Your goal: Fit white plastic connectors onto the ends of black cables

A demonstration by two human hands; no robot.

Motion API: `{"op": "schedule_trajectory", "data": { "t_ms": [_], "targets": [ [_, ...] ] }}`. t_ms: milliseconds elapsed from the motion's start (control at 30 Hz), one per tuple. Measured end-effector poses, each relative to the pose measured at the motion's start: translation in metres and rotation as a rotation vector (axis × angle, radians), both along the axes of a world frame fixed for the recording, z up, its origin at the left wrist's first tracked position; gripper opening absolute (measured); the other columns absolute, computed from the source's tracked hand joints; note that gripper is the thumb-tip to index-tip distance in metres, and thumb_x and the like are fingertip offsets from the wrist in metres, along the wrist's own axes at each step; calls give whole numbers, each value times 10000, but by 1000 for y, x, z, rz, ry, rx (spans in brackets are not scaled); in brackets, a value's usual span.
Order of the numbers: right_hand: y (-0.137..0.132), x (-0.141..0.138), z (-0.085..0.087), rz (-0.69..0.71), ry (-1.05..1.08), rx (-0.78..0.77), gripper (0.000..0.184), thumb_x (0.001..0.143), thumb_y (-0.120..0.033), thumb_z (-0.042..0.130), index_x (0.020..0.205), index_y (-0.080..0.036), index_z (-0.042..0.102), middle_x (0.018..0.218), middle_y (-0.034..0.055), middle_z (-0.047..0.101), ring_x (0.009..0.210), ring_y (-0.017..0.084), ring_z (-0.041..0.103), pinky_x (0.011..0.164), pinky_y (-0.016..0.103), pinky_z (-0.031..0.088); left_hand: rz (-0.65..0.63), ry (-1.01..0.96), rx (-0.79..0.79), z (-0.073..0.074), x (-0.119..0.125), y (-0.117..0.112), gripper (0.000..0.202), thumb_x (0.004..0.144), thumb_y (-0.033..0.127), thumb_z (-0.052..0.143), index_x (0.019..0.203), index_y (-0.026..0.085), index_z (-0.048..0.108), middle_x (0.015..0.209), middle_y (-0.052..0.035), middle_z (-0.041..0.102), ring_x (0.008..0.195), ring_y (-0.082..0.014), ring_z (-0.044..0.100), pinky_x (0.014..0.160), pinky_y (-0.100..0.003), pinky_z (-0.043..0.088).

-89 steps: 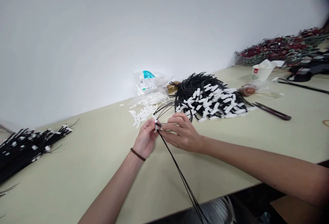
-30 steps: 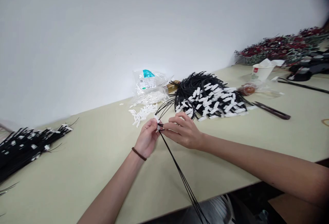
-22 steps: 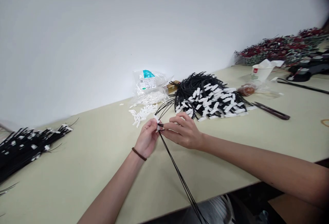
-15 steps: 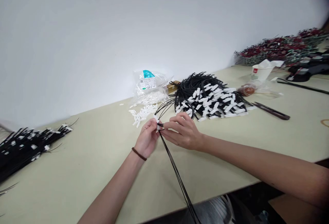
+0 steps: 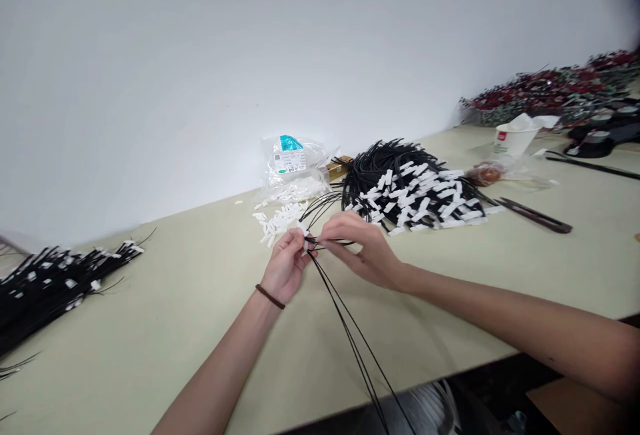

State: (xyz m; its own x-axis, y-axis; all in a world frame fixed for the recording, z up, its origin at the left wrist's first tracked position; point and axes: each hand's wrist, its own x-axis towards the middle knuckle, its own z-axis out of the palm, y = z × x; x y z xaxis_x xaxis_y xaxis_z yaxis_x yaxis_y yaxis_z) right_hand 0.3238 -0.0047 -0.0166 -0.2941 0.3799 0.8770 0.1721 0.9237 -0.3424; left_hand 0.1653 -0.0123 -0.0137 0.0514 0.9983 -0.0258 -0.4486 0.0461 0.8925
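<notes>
My left hand point(image 5: 287, 258) pinches a small white connector with thin black cables point(image 5: 345, 312) running out of it. Some of these cables hang down over the table's front edge; others loop up and to the right. Just right of it, my right hand point(image 5: 363, 248) has its fingertips together on the black cables close to the connector. Its grip is partly hidden by its own fingers. Behind the hands lie loose white connector pieces point(image 5: 283, 218). A large bundle of black cables with white ends point(image 5: 415, 188) rests beyond my right hand.
A clear plastic bag point(image 5: 295, 165) with a label stands by the wall. Dark tweezers or snips point(image 5: 537, 215) lie on the right, near a paper cup point(image 5: 515, 138). Another black cable bundle point(image 5: 60, 288) lies at left. Red and green wire bunches point(image 5: 545, 95) sit far right.
My right hand has shifted slightly right and its fingers have drawn together on the cables. The hanging cables have spread apart. My left hand keeps its pinch.
</notes>
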Motion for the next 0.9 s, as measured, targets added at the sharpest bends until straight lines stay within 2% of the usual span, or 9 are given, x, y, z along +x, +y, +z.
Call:
{"op": "schedule_trajectory", "data": {
  "t_ms": [100,167,267,400,467,533,600,700,900],
  "targets": [
    [6,8,13,143,248,-384,146,866,-278,497,799,-179,581,811,36,609,829,143,574,779,316,458,49,23,-22,0,-1,2,272,581,272,761,670,146,537,664,31,544,559,-58,485,532,-190,428],
    [16,17,20,236,494,-589,183,841,-340,530,751,-181,544,753,7,566,757,131,582,729,309,484,71,39,-29,0,-2,2,277,579,278,761,678,144,540,685,28,547,553,-53,482,512,-184,418],
    [34,33,28,257,792,-687,203,777,-362,609,728,-185,520,681,-35,476,562,76,509,540,233,461,88,74,-33,0,-3,3,277,583,290,757,683,140,547,699,24,543,548,-47,476,487,-174,397],
    [46,49,33,-51,818,-469,162,797,-360,584,830,-201,594,634,-37,432,471,54,375,393,179,297,98,116,-38,-3,-6,6,285,580,313,757,676,136,555,681,22,529,549,-50,465,471,-172,384],
    [42,49,34,-220,635,-254,145,822,-327,557,872,-210,628,644,-19,466,508,73,391,428,202,313,81,125,-35,-5,-8,7,292,572,322,760,670,135,558,682,19,529,556,-53,462,475,-173,390],
    [35,45,33,-295,381,-25,116,829,-260,552,854,-205,651,666,4,518,570,94,436,496,229,353,47,132,-25,-5,-9,8,300,565,333,763,664,135,560,693,13,536,561,-55,458,474,-172,391],
    [28,39,30,-259,156,151,105,825,-203,555,814,-187,658,650,16,547,596,107,454,540,245,366,5,141,-3,-5,-10,8,311,561,352,764,658,133,564,697,9,541,560,-56,452,468,-170,386],
    [23,31,25,-140,-53,267,105,827,-182,554,782,-163,647,601,14,545,581,108,435,545,245,353,-48,151,31,-4,-10,7,324,560,373,763,651,130,569,687,6,545,558,-58,450,467,-168,387],
    [20,28,20,-130,-120,319,118,845,-188,529,773,-171,620,595,5,538,576,110,410,549,237,340,-92,154,58,-2,-9,4,290,592,355,750,650,127,581,654,7,536,552,-60,452,470,-164,389]
  ]
}}
